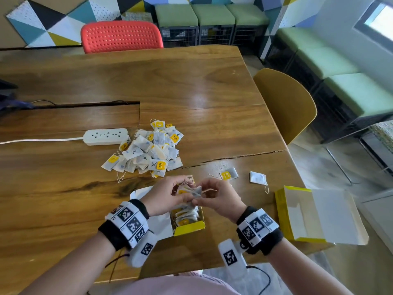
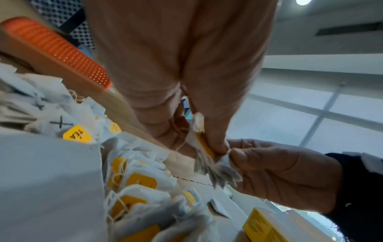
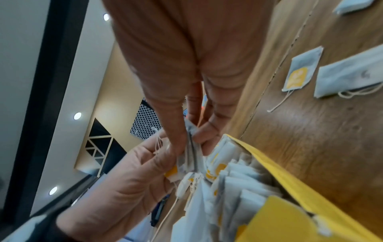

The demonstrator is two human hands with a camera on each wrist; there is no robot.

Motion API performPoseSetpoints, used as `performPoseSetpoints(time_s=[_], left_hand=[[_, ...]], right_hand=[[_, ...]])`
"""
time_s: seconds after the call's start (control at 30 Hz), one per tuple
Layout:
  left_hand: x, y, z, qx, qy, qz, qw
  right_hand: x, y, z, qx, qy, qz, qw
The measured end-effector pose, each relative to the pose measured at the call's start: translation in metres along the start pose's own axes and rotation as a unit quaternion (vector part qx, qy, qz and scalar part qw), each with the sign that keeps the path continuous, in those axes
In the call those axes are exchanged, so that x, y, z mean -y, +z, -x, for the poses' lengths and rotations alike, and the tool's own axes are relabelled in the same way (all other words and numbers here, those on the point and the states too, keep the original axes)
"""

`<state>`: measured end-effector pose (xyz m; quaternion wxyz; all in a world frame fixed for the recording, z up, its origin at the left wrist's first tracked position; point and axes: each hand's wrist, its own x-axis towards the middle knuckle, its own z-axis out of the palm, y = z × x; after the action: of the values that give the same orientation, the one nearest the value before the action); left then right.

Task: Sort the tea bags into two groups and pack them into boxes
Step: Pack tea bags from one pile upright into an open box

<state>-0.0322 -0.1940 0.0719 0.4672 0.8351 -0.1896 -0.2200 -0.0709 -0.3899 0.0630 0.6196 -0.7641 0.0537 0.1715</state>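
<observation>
Several tea bags pinched as a small sheaf between left hand and right hand, just above the near box, already part-filled. Heap of unsorted bags at twelve o'clock on the bench; two stray bags at one o'clock; second box at three o'clock, apparently empty.

Left wrist: fingers curled round the sheaf's top, right thumb clamping its lower end. Risk: unequal pull tearing thin paper.

Right wrist: strings looped over the left thumb, packed row directly below. Risks: threads snagging on lowering and dragging packed bags out; mixed kinds slipping in, markings unreadable edge-on.
</observation>
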Motion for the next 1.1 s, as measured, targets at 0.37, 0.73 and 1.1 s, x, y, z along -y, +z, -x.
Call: performPoseSetpoints(time_s=[0.37, 0.73, 1.1], left_hand=[[0.03, 0.032, 0.035, -0.045, -0.059, 0.033, 0.997], [0.03, 0.046, 0.043, -0.013, 0.027, -0.192, 0.981], [0.025, 0.053, 0.027, -0.021, 0.191, -0.287, 0.938]], right_hand=[[-0.04, 0.008, 0.036, 0.065, -0.114, 0.342, 0.931], [-0.053, 0.01, 0.04, 0.051, -0.19, 0.286, 0.938], [-0.06, 0.01, 0.034, 0.048, -0.192, 0.246, 0.949]])
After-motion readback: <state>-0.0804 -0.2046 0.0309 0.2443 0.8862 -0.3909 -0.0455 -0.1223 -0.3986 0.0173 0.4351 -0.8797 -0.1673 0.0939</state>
